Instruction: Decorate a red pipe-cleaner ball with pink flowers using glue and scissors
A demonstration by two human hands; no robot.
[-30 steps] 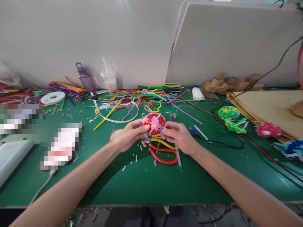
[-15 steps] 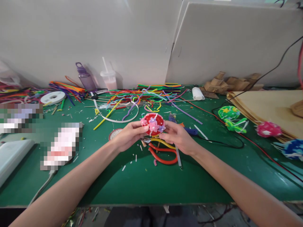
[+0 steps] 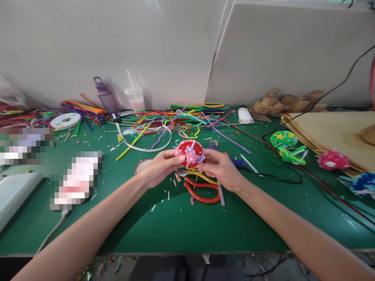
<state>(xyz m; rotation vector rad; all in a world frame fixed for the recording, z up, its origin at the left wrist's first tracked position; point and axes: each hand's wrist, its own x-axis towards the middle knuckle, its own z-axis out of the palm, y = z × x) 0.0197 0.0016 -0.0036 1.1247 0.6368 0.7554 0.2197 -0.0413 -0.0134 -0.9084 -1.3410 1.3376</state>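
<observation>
Between my two hands is a small round red craft piece (image 3: 184, 147) with pink and purple flowers and white beads on its face. My left hand (image 3: 162, 167) grips its left edge, the thumb lying over the front. At the right edge, the fingers of my right hand (image 3: 222, 168) are closed on it too. Scissors with red and yellow handles (image 3: 202, 198) lie on the table just below the piece. A dish of clear beads (image 3: 142, 166) sits beside my left hand, partly covered by it. Behind my right hand shows a blue-handled tool (image 3: 236, 163) with a black cord.
Pipe cleaners (image 3: 175, 121) in many colours lie across the back of the green table (image 3: 187, 234). A purple bottle (image 3: 107, 97) and a lidded cup (image 3: 135, 99) stand behind. Green craft pieces (image 3: 288, 146) and brown paper (image 3: 331, 128) are at right; a phone (image 3: 77, 181) is at left.
Almost nothing differs. Both hands keep hold of the red craft piece, with only a very slight shift of the right fingers.
</observation>
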